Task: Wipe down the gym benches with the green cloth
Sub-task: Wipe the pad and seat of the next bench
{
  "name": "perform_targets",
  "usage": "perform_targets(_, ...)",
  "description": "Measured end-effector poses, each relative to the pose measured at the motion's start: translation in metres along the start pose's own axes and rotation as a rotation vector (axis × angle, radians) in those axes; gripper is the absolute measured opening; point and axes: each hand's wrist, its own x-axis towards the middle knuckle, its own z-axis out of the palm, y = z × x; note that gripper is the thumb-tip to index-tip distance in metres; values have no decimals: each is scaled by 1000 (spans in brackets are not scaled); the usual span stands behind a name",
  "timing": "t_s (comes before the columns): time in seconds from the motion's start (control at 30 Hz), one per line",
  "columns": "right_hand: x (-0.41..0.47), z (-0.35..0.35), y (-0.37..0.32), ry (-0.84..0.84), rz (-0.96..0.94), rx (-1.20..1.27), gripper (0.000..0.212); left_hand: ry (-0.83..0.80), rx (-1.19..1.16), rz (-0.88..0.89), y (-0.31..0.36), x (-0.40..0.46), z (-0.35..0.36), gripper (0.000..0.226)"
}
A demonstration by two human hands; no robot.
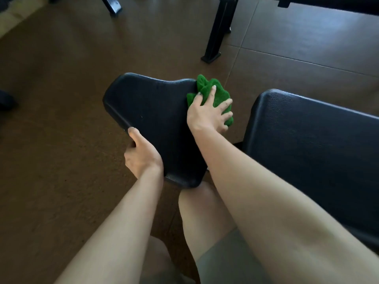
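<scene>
Nearest, the left hand (pixel 141 154) is curled round the seat pad (pixel 155 124) edge, steadying it; farther on, the green cloth (pixel 213 95) is pressed flat under the spread-fingered right hand (pixel 207 113) at the pad's far side (overhanging). Even pressure and overlapping strokes would be best applied.

Seat pad (pixel 155 119) showing black vinyl-like skin, fine pebbled grain, dull sheen. Larger back pad (pixel 311 144) looking same. Green cloth (pixel 215 93) appearing fluffy, matt. Floor (pixel 61 99) showing brown, speckled, matt. Frame leg (pixel 217 31) gleaming black, glossy.
</scene>
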Motion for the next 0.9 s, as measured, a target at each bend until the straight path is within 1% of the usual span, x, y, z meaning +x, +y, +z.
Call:
perform_targets(0.07, 2, 0, 0, 17, 13, 0, 59, 10, -1, 5, -1, 2, 0, 49)
perform_targets(0.17, -33, 10, 27, 21, -24, 45, 61, 22, -14, 16, -2, 3, 1, 47)
perform_targets(0.27, -80, 18, 57, -47, 7, 113, 65, 15, -10, 29, -5, 2, 1, 48)
perform_targets(0.33, -87, 17, 57, -72, 37, 131, 65, 20, -6, 30, -5, 1, 1, 51)
perform_targets(0.4, -68, 14, 42, -54, 120, 128, 65, 33, 3, 31, -3, 1, 0, 60)
perform_targets(0.47, -35, 8, 18, 0, 184, 102, 65, 35, 16, 24, 0, 0, 0, 66)
perform_targets(0.53, -3, 1, -5, 41, 187, 51, 63, 23, 16, 24, -1, 1, 0, 63)
perform_targets(0.6, 19, -5, -22, 45, 153, -27, 61, 20, 13, 22, -2, 1, 0, 56)
perform_targets(0.67, 31, -6, -31, 30, 61, -113, 60, 23, -1, 23, -3, 2, 1, 51)
perform_targets(0.7, 32, -6, -34, 20, -26, -153, 59, 26, -8, 22, -3, 2, 1, 49)
perform_targets(0.8, 19, 2, -36, -24, -393, -251, 59, 45, -5, 27, -3, 2, 3, 52)
perform_targets(0.9, -12, 12, -20, -64, -738, -306, 59, 67, 29, 13, -1, 3, 2, 58)
